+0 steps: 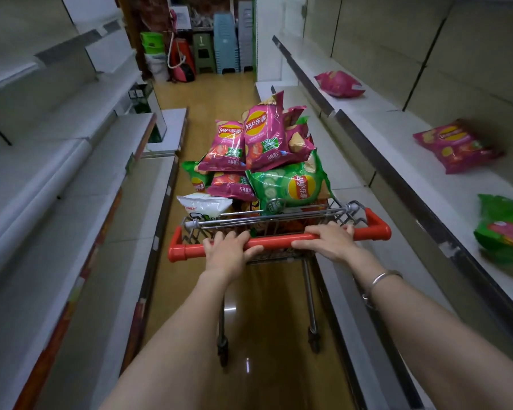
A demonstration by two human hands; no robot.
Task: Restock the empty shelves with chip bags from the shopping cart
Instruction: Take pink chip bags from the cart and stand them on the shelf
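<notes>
Store aisle: I steer the shopping cart (267, 223) between near-bare shelving. Left of the cart, the left-hand shelves (71, 173) show no chips that I can make out. My left hand (228, 250) wraps the red handle (187, 250), grip closed round the bar, fingers over the top. The chip bags (264, 137) are heaped in the cart's basket just beyond the handle. My right hand (326, 241) grips the same bar likewise. Right of the cart, the right-hand shelf (397, 128) carries a far pink bag (339, 83), a nearer pink bag (456, 145) and a green bag (504, 226). My judgement: push evenly with both hands, stop beside a bare stretch, then free one hand for the topmost bag.
</notes>
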